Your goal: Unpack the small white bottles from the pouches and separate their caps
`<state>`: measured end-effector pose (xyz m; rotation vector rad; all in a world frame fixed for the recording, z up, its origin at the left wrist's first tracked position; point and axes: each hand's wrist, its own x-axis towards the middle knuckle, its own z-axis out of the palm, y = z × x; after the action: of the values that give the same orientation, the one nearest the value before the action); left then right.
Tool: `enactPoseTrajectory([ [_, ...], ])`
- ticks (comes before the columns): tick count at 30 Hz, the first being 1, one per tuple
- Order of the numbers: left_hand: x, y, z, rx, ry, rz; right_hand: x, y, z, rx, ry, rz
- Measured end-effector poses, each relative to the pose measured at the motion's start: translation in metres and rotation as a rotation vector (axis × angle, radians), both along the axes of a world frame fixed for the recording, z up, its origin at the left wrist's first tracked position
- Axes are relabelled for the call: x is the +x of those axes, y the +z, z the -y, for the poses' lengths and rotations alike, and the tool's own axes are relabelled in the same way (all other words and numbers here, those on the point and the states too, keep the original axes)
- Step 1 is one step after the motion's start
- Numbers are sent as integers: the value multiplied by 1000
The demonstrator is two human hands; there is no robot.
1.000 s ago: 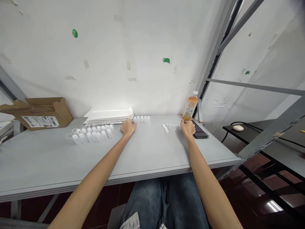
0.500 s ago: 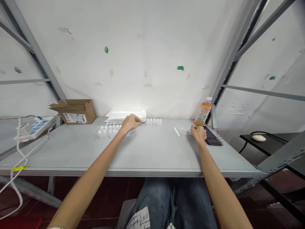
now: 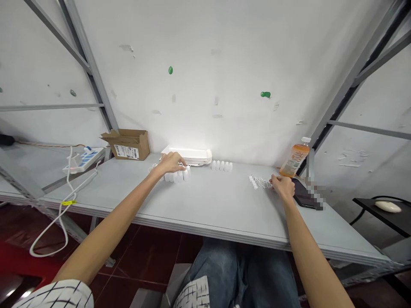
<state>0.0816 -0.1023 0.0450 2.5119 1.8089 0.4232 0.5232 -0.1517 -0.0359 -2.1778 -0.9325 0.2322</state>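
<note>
Over a cluster of small white bottles (image 3: 176, 176) on the grey table, my left hand (image 3: 171, 163) is closed, its fingertips at a bottle on the cluster's right side; what they grip is too small to tell. A separate row of white bottles (image 3: 221, 166) stands farther right. My right hand (image 3: 283, 186) rests with closed fingers at the end of some thin white strings (image 3: 263, 183). Small white pieces (image 3: 253, 182) lie at the strings' left end.
White trays or sheets (image 3: 195, 156) lie against the wall. An open cardboard box (image 3: 128, 147) and a power strip (image 3: 85, 159) are at the left. An orange drink bottle (image 3: 294, 160) and a dark phone (image 3: 304, 194) are at the right.
The view has turned left. My left hand has moved left, away from the separate bottle row and over the cluster. My right hand stays at the strings.
</note>
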Motion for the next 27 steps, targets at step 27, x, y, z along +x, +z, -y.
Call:
enactPoseTrajectory([
  [27, 148, -75, 4, -222, -492, 772, -57, -5, 4, 213, 431, 384],
])
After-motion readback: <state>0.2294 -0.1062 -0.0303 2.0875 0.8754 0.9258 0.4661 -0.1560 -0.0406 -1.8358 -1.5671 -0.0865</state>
